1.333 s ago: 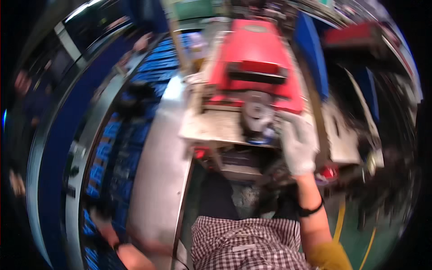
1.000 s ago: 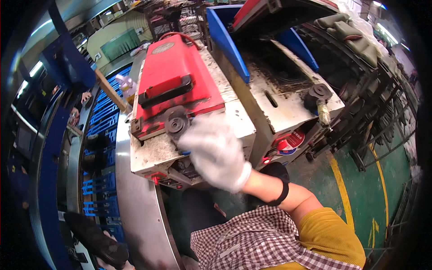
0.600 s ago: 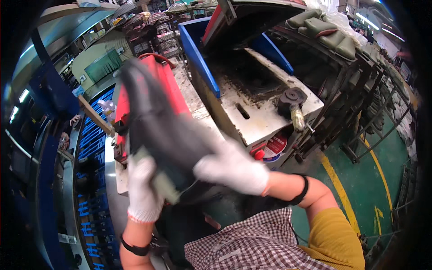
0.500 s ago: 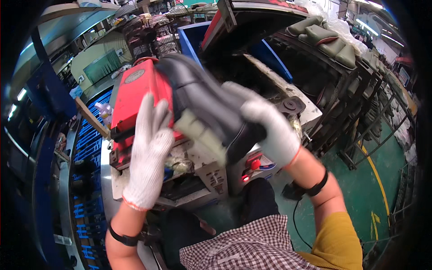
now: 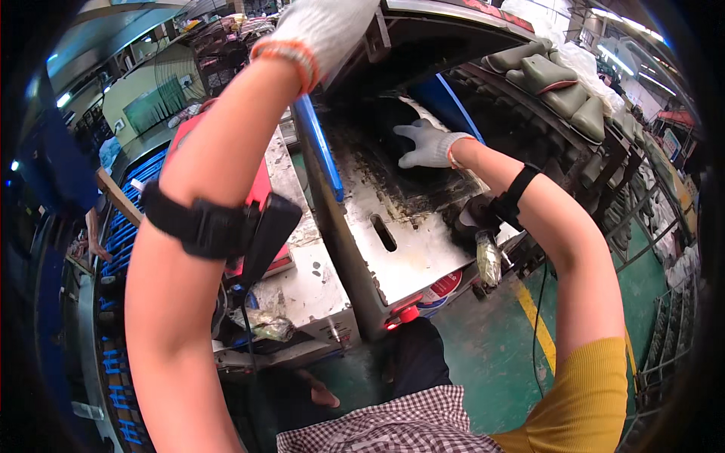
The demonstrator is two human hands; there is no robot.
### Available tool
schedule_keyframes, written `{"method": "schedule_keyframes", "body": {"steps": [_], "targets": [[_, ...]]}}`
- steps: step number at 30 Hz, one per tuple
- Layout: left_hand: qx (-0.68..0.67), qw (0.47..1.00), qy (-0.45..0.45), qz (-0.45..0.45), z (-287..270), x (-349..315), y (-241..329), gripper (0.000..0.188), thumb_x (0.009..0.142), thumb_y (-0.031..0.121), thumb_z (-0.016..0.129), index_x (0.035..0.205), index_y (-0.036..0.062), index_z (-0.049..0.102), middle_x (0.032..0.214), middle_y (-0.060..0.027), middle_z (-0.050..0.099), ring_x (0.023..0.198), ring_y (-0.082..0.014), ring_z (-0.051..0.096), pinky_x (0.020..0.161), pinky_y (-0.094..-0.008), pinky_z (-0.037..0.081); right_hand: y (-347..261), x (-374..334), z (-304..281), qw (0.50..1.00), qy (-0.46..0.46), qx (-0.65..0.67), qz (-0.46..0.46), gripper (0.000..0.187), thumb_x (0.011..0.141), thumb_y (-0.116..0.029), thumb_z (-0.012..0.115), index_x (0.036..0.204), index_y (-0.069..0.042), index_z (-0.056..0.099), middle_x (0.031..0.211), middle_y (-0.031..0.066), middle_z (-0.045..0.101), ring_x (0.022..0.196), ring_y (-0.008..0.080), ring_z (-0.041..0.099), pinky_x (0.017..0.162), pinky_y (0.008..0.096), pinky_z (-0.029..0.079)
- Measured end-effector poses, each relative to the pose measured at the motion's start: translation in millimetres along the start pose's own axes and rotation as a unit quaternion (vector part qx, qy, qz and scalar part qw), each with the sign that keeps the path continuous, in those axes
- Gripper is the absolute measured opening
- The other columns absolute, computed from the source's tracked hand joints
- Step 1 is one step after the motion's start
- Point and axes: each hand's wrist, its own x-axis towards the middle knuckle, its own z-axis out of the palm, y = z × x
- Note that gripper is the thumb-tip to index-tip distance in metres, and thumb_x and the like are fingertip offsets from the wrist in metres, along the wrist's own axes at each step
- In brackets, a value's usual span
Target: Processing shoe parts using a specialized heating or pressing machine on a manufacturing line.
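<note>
My left hand [image 5: 325,34], in a white knitted glove, reaches far up beside the edge of a raised lid with a black underside [image 5: 445,49]. Its fingertips run past the picture's upper edge, so its grip is hidden. My right hand [image 5: 429,145], gloved the same way, is stretched out with fingers spread. It is over the dark, worn bed [image 5: 355,162] of the machine, beneath the lid. Something black lies in shadow under that palm; its shape cannot be made out, nor whether the glove touches it.
Blue panels [image 5: 317,143] flank the bed. A red box [image 5: 260,181] is partly behind my left forearm. On the machine's front is a red button [image 5: 408,313]. At right, a rack holds several olive-green boots [image 5: 547,73]. A yellow line [image 5: 536,325] crosses the green floor.
The dark boot-like thing beside my hands is no longer distinguishable. My left hand has risen from the red box to the lid; my right has moved away from me over the bed.
</note>
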Motion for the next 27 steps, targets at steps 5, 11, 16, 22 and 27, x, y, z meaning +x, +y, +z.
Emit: {"method": "schedule_keyframes", "body": {"steps": [5, 11, 16, 22, 27], "targets": [[0.067, 0.995, -0.038, 0.068, 10, 62, -7, 0.047, 0.102, 0.034, 0.051, 0.125, -0.0036, 0.064, 0.124, -0.0239, 0.066, 0.117, -0.0336, 0.062, 0.103, -0.04, 0.046, -6, 7, -6, 0.999, -0.017, 0.013, -0.042, 0.094, 0.084, -0.051, 0.072, 0.161, -0.01, 0.035, 0.162, 0.0298, 0.031, 0.149, 0.0441, 0.033, 0.124, 0.0432, 0.028], [0.355, 0.932, -0.067, 0.038, 31, 66, -16, 0.036, 0.092, 0.019, 0.049, 0.108, -0.0018, 0.074, 0.113, -0.0298, 0.07, 0.11, -0.0421, 0.068, 0.096, -0.0458, 0.053, -2, -41, -34, 0.997, -0.002, 0.055, -0.057, 0.087, 0.09, -0.05, 0.067, 0.159, -0.007, 0.037, 0.161, 0.0292, 0.032, 0.148, 0.0418, 0.035, 0.123, 0.0427, 0.029], [0.46, 0.872, -0.165, -0.003, 52, 20, -12, 0.054, 0.096, 0.031, 0.047, 0.142, 0.005, 0.058, 0.139, -0.0301, 0.059, 0.13, -0.041, 0.057, 0.114, -0.0451, 0.042, -20, -164, -30, 0.975, 0.049, 0.106, -0.187, 0.069, 0.093, -0.04, 0.065, 0.149, 0.0, 0.05, 0.142, 0.0268, 0.056, 0.137, 0.0383, 0.051, 0.117, 0.0394, 0.037], [0.386, 0.908, -0.11, -0.117, 88, -90, -12, 0.053, 0.095, 0.026, 0.051, 0.144, 0.0071, 0.053, 0.106, -0.0268, 0.072, 0.101, -0.0432, 0.071, 0.09, -0.0514, 0.055, -53, -251, 41, 0.96, 0.196, 0.036, -0.196, 0.046, 0.08, -0.025, 0.077, 0.123, -0.009, 0.069, 0.12, 0.0165, 0.066, 0.129, 0.0402, 0.055, 0.113, 0.0537, 0.038], [0.376, 0.917, -0.083, -0.105, 113, -171, -37, 0.054, 0.091, 0.016, 0.057, 0.143, 0.0008, 0.049, 0.118, -0.0234, 0.069, 0.097, -0.0398, 0.072, 0.086, -0.0482, 0.057, -48, -251, 86, 0.909, 0.374, 0.048, -0.177, 0.035, 0.079, -0.01, 0.073, 0.114, -0.014, 0.071, 0.119, 0.0109, 0.067, 0.124, 0.0367, 0.058, 0.111, 0.0513, 0.043]]}}
